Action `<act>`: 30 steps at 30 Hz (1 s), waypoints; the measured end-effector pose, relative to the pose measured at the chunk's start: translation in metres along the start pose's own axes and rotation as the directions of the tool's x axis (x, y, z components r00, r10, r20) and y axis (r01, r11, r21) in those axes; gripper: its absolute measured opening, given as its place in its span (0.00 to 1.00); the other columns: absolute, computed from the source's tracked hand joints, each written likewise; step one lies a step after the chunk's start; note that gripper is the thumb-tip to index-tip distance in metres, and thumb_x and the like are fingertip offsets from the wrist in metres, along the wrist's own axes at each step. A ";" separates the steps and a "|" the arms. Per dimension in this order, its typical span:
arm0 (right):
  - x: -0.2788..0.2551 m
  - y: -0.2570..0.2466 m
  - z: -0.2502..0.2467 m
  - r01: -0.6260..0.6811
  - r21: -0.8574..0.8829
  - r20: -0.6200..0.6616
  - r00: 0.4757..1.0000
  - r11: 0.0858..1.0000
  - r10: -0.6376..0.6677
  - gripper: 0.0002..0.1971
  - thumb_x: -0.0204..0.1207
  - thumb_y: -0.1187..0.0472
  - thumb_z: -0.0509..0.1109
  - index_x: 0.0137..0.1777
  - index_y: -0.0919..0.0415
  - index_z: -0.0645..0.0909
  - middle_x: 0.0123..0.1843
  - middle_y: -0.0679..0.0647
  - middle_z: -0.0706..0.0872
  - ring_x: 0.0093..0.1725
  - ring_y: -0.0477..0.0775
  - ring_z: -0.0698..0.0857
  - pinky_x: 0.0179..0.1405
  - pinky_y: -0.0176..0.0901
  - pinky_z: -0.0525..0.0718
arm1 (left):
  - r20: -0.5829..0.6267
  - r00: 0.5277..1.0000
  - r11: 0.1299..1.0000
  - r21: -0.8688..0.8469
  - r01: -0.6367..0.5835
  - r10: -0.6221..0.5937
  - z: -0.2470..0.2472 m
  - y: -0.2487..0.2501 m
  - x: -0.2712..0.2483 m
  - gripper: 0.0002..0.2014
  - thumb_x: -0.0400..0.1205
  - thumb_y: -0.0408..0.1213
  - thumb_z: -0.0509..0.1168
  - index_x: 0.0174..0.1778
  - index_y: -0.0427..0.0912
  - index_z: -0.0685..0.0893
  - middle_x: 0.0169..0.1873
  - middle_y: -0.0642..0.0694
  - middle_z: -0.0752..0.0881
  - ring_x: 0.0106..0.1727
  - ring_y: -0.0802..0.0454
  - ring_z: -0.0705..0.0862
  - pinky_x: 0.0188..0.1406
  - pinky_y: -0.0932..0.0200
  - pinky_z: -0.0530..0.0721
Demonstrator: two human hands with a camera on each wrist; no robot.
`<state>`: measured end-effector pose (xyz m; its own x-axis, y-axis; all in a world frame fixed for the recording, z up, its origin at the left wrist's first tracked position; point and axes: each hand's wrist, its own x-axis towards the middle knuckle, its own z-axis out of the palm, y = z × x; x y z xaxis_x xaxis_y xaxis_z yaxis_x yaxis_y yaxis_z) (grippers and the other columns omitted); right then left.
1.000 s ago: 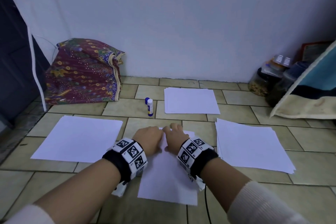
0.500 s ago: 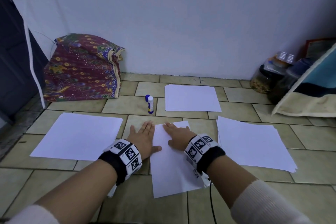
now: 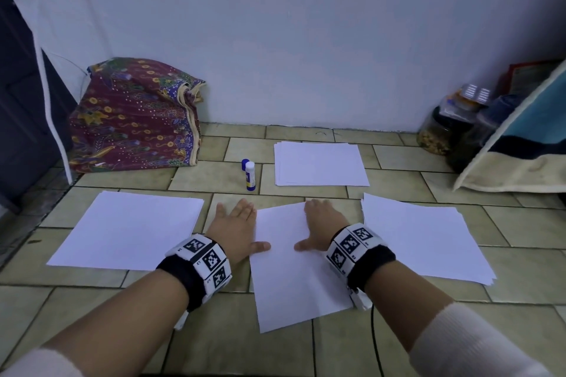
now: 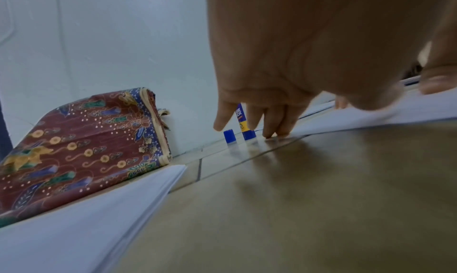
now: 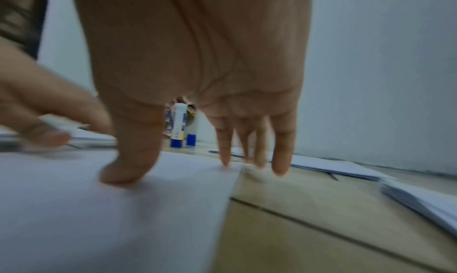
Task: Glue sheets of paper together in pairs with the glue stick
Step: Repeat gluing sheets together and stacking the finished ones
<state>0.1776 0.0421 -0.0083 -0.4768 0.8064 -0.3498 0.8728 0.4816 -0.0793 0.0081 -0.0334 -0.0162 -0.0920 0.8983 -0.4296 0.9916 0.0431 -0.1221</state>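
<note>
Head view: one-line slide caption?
Both hands, left and right, press flat on the centre sheet; glue stick stands uncapped beyond.

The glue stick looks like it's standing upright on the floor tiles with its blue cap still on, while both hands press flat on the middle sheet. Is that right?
Not quite. The glue stick does stand upright on the floor, but its blue cap is off and sits on the tiles just beside it, as the left wrist view shows clearly. The left hand and right hand do press flat on the middle sheet.
</note>
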 end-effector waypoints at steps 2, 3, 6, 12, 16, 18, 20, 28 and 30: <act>-0.004 -0.010 -0.003 -0.008 -0.122 -0.045 0.999 0.992 0.002 0.34 0.73 0.45 0.73 0.71 0.66 0.67 0.70 0.58 0.68 0.71 0.59 0.67 0.63 0.50 0.75 | -0.109 0.993 0.998 -0.058 0.037 -0.043 -0.005 -0.002 -0.003 0.32 0.86 0.60 0.46 0.74 0.36 0.71 0.78 0.41 0.68 0.83 0.48 0.54 0.78 0.46 0.59; -0.005 -0.015 -0.003 0.008 -0.120 -0.042 0.999 0.993 -0.013 0.27 0.76 0.52 0.70 0.69 0.66 0.68 0.70 0.59 0.68 0.70 0.59 0.68 0.62 0.49 0.75 | -0.148 0.987 0.997 -0.067 0.049 -0.059 -0.007 -0.004 -0.004 0.28 0.87 0.58 0.47 0.65 0.38 0.78 0.70 0.41 0.76 0.80 0.48 0.61 0.73 0.49 0.65; -0.011 -0.029 0.002 0.085 -0.031 0.001 0.996 0.996 -0.085 0.17 0.79 0.66 0.63 0.66 0.68 0.70 0.69 0.62 0.69 0.68 0.60 0.71 0.62 0.47 0.75 | -0.167 0.986 0.995 -0.096 -0.021 0.005 -0.006 -0.015 -0.005 0.22 0.84 0.54 0.59 0.65 0.40 0.76 0.68 0.45 0.75 0.75 0.48 0.66 0.67 0.52 0.72; -0.001 -0.044 0.010 0.270 0.035 0.073 0.959 0.962 -0.272 0.27 0.78 0.61 0.64 0.76 0.65 0.64 0.77 0.59 0.65 0.76 0.60 0.63 0.74 0.54 0.69 | 0.033 0.979 0.978 -0.067 -0.200 0.202 0.007 -0.029 0.000 0.51 0.78 0.61 0.66 0.85 0.40 0.42 0.84 0.47 0.37 0.84 0.50 0.35 0.83 0.43 0.51; 0.001 -0.035 0.003 0.235 0.067 0.091 0.966 0.970 -0.241 0.36 0.79 0.56 0.66 0.83 0.60 0.53 0.85 0.53 0.53 0.82 0.55 0.56 0.80 0.55 0.60 | 0.084 0.986 0.990 -0.022 -0.140 0.141 0.011 -0.031 0.002 0.54 0.77 0.67 0.60 0.84 0.38 0.37 0.84 0.45 0.35 0.84 0.51 0.35 0.82 0.40 0.49; 0.001 -0.019 0.000 0.172 0.057 0.136 0.975 0.983 -0.178 0.41 0.78 0.52 0.69 0.84 0.57 0.49 0.86 0.50 0.47 0.84 0.52 0.52 0.81 0.57 0.56 | 0.125 0.984 0.992 -0.028 -0.124 0.127 0.010 -0.031 0.001 0.55 0.78 0.67 0.59 0.83 0.36 0.33 0.83 0.43 0.32 0.84 0.51 0.34 0.82 0.38 0.45; 0.001 0.000 -0.004 0.118 0.041 0.194 0.973 0.992 -0.123 0.48 0.75 0.48 0.72 0.85 0.57 0.45 0.86 0.50 0.43 0.84 0.50 0.50 0.82 0.60 0.53 | 0.150 0.981 0.992 -0.056 -0.113 0.120 0.012 -0.031 0.001 0.57 0.76 0.68 0.60 0.82 0.36 0.31 0.82 0.42 0.30 0.83 0.51 0.32 0.82 0.37 0.42; -0.018 0.044 -0.014 -0.056 0.095 0.174 0.984 0.994 0.038 0.56 0.66 0.45 0.80 0.83 0.60 0.45 0.84 0.51 0.56 0.80 0.57 0.61 0.78 0.58 0.60 | 0.170 0.970 0.980 -0.130 -0.150 0.171 0.009 -0.036 0.016 0.69 0.65 0.74 0.65 0.81 0.36 0.29 0.81 0.43 0.28 0.82 0.50 0.29 0.81 0.43 0.34; -0.017 0.045 -0.012 -0.080 0.144 0.142 0.988 0.986 0.059 0.58 0.62 0.45 0.82 0.82 0.60 0.47 0.82 0.53 0.62 0.78 0.59 0.65 0.78 0.57 0.61 | 0.166 0.969 0.974 -0.164 -0.156 0.184 0.007 -0.034 0.017 0.65 0.71 0.67 0.69 0.81 0.35 0.29 0.81 0.42 0.28 0.82 0.49 0.29 0.81 0.44 0.35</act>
<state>0.2238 0.0543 0.0056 -0.4048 0.7763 -0.4832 0.9139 0.3615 -0.1848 -0.0281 -0.0231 -0.0256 0.0778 0.8060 -0.5868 0.9951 -0.0268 0.0951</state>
